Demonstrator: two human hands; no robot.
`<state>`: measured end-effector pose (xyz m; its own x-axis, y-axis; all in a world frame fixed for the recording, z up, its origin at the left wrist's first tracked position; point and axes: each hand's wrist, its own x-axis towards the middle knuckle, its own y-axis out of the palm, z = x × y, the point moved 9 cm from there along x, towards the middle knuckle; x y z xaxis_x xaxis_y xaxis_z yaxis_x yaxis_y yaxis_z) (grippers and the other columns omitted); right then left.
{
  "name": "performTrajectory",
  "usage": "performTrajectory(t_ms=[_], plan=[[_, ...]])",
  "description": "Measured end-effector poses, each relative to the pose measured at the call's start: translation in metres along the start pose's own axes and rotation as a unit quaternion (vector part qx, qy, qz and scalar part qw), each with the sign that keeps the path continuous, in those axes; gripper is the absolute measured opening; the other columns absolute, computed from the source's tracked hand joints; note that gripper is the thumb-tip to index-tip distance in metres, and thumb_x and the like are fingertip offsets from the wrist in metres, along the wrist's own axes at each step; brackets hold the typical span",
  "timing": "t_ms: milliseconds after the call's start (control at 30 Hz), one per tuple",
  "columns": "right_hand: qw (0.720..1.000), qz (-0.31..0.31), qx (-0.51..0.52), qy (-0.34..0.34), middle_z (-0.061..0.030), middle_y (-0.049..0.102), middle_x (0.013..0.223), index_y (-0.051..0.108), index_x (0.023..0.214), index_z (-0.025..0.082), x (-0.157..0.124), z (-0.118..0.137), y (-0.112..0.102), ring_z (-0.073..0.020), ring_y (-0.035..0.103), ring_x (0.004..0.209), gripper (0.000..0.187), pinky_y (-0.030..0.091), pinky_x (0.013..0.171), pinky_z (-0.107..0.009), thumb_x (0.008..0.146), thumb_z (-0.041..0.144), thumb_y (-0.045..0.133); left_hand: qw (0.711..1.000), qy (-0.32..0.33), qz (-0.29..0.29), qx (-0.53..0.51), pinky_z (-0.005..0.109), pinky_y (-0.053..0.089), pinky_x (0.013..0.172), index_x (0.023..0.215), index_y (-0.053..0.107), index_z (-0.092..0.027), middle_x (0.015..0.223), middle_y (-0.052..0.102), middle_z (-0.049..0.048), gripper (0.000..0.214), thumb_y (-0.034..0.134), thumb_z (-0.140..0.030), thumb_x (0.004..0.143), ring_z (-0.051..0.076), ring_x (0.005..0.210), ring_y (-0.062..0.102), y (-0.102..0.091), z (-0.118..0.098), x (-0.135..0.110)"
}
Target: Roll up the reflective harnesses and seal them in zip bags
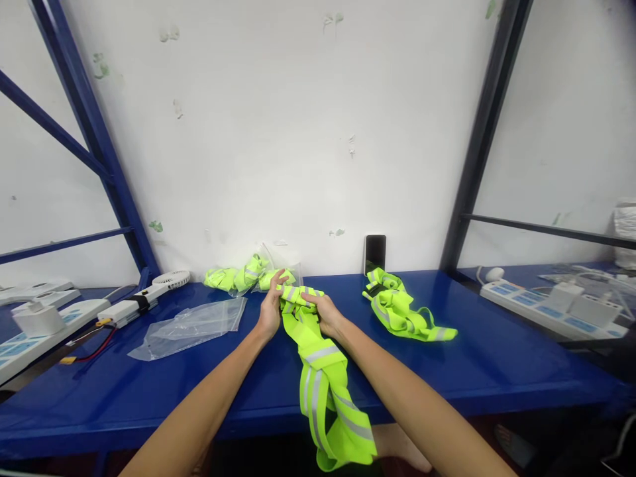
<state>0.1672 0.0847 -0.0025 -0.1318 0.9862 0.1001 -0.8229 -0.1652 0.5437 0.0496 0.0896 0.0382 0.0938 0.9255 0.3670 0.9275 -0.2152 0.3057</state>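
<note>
Both hands hold one neon yellow reflective vest strap (318, 361) with grey stripes, at the middle of the blue table (497, 371). My left hand (271, 308) grips its folded top end from the left. My right hand (325, 311) pinches the same end from the right. The rest of the strap hangs over the table's front edge toward my legs. A second loose yellow vest (402, 311) lies to the right of my hands. Bagged yellow vests (241, 275) sit behind my left hand by the wall.
Empty clear plastic bags (191, 326) lie left of my hands. A dark phone (375, 253) leans on the white wall. White power strips (541, 308) sit at far right, a small white fan (171, 278) and more strips with wires at left. Blue rack posts stand both sides.
</note>
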Motion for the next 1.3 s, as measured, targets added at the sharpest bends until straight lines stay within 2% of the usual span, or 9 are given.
performTrajectory(t_ms=[100,267,433,533,733,833,967,1100,1300], plan=[[0.998,0.0,0.037,0.057,-0.0064,0.071,0.066,0.067,0.082,0.015,0.0,-0.01,0.002,-0.022,0.066,0.056,0.03,0.055,0.058,-0.036,0.057,0.022,0.081,0.996,-0.036,-0.051,-0.063,0.027,0.049,0.079,0.135,0.042,-0.027,0.114,0.061,0.003,0.058,0.05,-0.036,0.078,0.019,0.098,0.061,-0.001,0.003,-0.002],[0.998,-0.055,0.043,-0.005,-0.0056,0.072,0.071,0.064,0.08,0.016,0.001,0.003,-0.006,-0.0256,0.069,0.069,0.037,0.055,0.064,-0.037,0.049,0.015,0.083,0.986,-0.1,-0.076,-0.106,0.025,0.051,0.073,0.138,0.034,-0.029,0.101,0.064,0.0009,0.063,0.056,-0.03,0.079,0.016,0.082,0.065,-0.003,0.018,-0.002],[0.996,-0.052,0.023,-0.068,0.0001,0.071,0.076,0.062,0.093,0.02,0.001,0.017,-0.011,-0.0222,0.068,0.071,0.05,0.054,0.066,-0.035,0.047,0.016,0.082,0.975,-0.21,-0.016,-0.074,0.029,0.053,0.067,0.129,0.04,-0.031,0.095,0.068,0.0006,0.054,0.063,-0.026,0.08,0.016,0.075,0.066,0.001,0.044,-0.007],[0.996,-0.028,-0.002,-0.085,0.0014,0.071,0.078,0.063,0.099,0.021,0.004,0.023,-0.01,-0.0209,0.067,0.072,0.055,0.054,0.067,-0.033,0.047,0.015,0.081,0.975,-0.211,0.028,-0.063,0.031,0.054,0.067,0.118,0.052,-0.022,0.095,0.069,0.0057,0.043,0.068,-0.027,0.079,0.018,0.075,0.067,0.004,0.046,-0.006],[0.991,0.001,-0.054,-0.12,0.0005,0.073,0.086,0.067,0.107,0.021,0.011,0.033,-0.013,-0.0202,0.067,0.081,0.06,0.052,0.076,-0.032,0.048,0.013,0.079,0.976,-0.201,0.043,-0.072,0.03,0.055,0.072,0.109,0.059,-0.014,0.097,0.07,0.0115,0.032,0.067,-0.03,0.082,0.02,0.079,0.069,0.006,0.047,-0.006],[0.993,0.009,-0.05,-0.106,0.0004,0.073,0.082,0.068,0.104,0.02,0.012,0.032,-0.015,-0.0208,0.067,0.08,0.059,0.052,0.074,-0.032,0.046,0.013,0.079,0.957,-0.264,0.092,-0.079,0.036,0.053,0.079,0.116,0.056,-0.017,0.103,0.07,0.0137,0.038,0.064,-0.036,0.084,0.023,0.088,0.069,0.014,0.054,-0.015],[0.994,-0.006,-0.048,-0.098,0.0004,0.072,0.083,0.069,0.098,0.02,0.012,0.03,-0.02,-0.0206,0.066,0.081,0.055,0.051,0.075,-0.032,0.045,0.011,0.077,0.924,-0.337,0.156,-0.087,0.041,0.049,0.088,0.124,0.053,-0.012,0.116,0.064,0.0198,0.056,0.05,-0.054,0.087,0.027,0.098,0.066,0.024,0.054,-0.027],[0.984,0.001,-0.105,-0.141,-0.0027,0.07,0.103,0.07,0.094,0.02,0.014,0.036,-0.022,-0.0227,0.062,0.099,0.048,0.047,0.089,-0.036,0.047,0.013,0.077,0.911,-0.352,0.198,-0.083,0.046,0.045,0.092,0.134,0.046,-0.014,0.123,0.061,0.0205,0.078,0.038,-0.072,0.082,0.031,0.102,0.064,0.03,0.044,-0.031],[0.947,0.055,-0.243,-0.205,-0.0049,0.053,0.133,0.073,0.093,0.023,0.006,0.05,-0.011,-0.0246,0.043,0.128,0.04,0.032,0.107,-0.038,0.053,0.013,0.073,0.904,-0.355,0.229,-0.068,0.048,0.045,0.091,0.138,0.042,-0.016,0.126,0.06,0.0196,0.09,0.029,-0.081,0.078,0.033,0.107,0.061,0.03,0.045,-0.034]])
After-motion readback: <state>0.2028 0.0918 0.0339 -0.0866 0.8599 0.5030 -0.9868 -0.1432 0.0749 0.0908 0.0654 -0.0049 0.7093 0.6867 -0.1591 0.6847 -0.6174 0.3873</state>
